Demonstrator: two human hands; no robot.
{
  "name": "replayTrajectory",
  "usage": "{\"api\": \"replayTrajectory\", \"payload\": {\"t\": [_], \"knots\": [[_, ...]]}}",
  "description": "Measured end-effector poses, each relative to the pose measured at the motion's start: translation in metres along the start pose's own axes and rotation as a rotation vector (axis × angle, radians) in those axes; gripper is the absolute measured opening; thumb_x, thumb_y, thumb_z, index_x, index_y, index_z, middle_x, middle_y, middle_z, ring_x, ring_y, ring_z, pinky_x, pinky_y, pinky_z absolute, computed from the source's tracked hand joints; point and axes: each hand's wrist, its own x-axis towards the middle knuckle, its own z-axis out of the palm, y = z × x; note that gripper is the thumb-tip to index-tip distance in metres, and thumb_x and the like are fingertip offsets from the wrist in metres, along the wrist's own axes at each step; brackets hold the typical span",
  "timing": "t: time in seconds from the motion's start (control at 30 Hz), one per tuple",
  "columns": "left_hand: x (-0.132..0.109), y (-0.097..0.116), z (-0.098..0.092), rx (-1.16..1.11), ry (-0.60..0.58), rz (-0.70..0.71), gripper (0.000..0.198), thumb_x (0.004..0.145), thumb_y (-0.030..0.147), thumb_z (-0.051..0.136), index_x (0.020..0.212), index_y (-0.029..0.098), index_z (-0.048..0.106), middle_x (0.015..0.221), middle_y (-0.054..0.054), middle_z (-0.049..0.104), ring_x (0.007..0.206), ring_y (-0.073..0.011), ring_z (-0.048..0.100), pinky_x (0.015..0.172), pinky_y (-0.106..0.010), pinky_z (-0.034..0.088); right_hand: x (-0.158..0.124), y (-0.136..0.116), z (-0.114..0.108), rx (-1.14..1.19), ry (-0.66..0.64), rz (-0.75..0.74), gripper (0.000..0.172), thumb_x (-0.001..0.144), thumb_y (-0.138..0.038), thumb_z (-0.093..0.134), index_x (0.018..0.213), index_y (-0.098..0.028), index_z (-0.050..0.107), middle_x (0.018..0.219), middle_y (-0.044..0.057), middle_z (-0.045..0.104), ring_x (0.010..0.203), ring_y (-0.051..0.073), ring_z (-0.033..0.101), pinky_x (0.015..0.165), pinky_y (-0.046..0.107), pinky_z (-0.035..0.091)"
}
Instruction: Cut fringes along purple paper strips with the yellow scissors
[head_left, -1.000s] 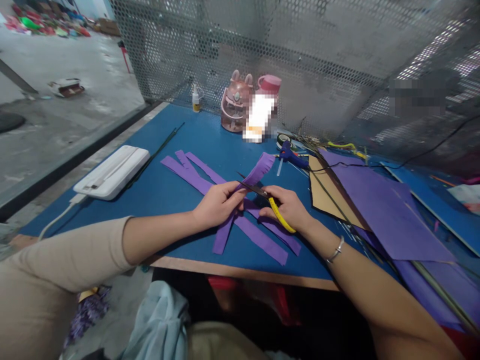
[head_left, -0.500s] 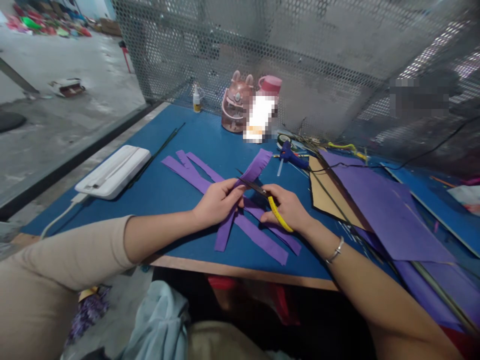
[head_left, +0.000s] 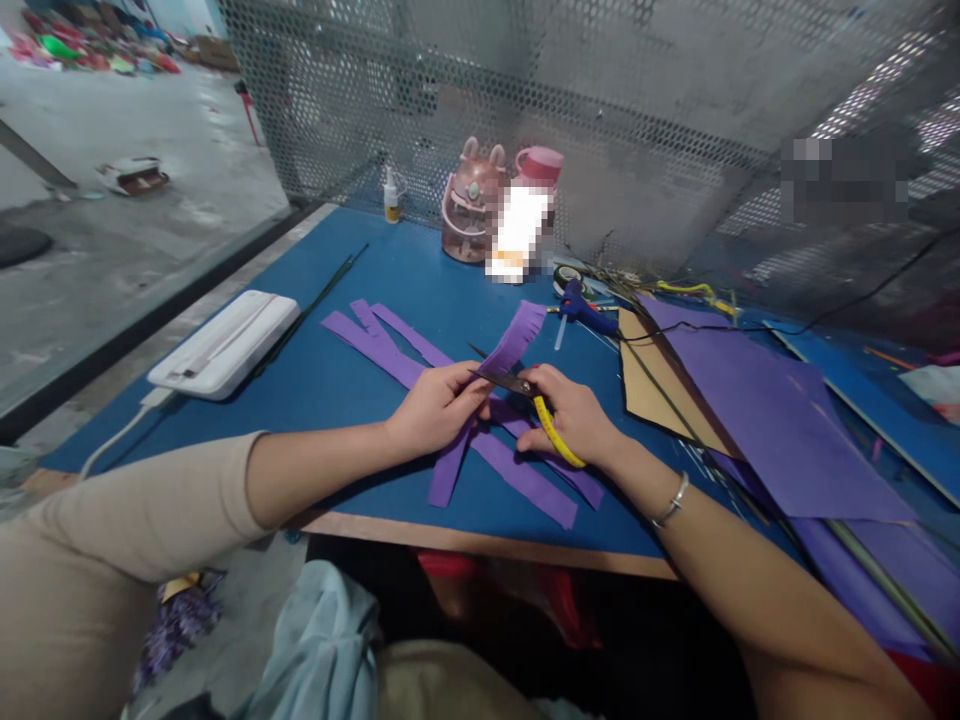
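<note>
My left hand (head_left: 439, 405) pinches a purple paper strip (head_left: 517, 335) whose upper end has a fringe of small cuts along its edge. The strip's lower end hangs down toward the table's front. In my right hand (head_left: 566, 410) is a pair of scissors (head_left: 551, 430) with yellow handles and dark blades. The blades are parted a little and lie at the strip, close to my left fingertips. Under my hands, more purple strips (head_left: 529, 480) lie crossed on the blue table (head_left: 315, 465).
A white power bank (head_left: 225, 345) with a cable lies left. Behind stand a small glue bottle (head_left: 391, 195), a pink bottle (head_left: 472, 205) and a blurred bright screen (head_left: 517, 230). A blue glue gun (head_left: 585, 310) and purple sheets (head_left: 780, 410) lie right, before a perforated metal panel (head_left: 637, 130).
The scissor blades have parted slightly and shifted a little at the strip. Both hands stay in nearly the same place.
</note>
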Motion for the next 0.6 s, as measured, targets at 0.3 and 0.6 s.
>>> {"api": "replayTrajectory", "payload": {"t": [0.3,0.6], "knots": [[-0.0013,0.0025,-0.0012,0.024,-0.011,0.032,0.028,0.094,0.033,0.042,0.083,0.016,0.062,0.060,0.002,0.060,0.054,-0.0092,0.055,0.057,-0.020,0.043,0.0041,-0.0042,-0.0075,0.065,-0.039,-0.057,0.083,0.065,-0.084,0.053,0.114,-0.017,0.050,0.097,0.010,0.058,0.082,0.024,0.057,0.070,0.034,0.045],[-0.0019,0.0049,-0.0012,0.070,-0.032,0.034,0.028,0.092,0.031,0.044,0.076,0.016,0.062,0.058,0.002,0.060,0.053,-0.0089,0.055,0.056,-0.019,0.042,0.0010,-0.0013,-0.0049,0.146,0.000,-0.054,0.069,0.072,-0.074,0.058,0.114,-0.018,0.057,0.101,0.010,0.063,0.087,0.023,0.061,0.076,0.033,0.048]]}}
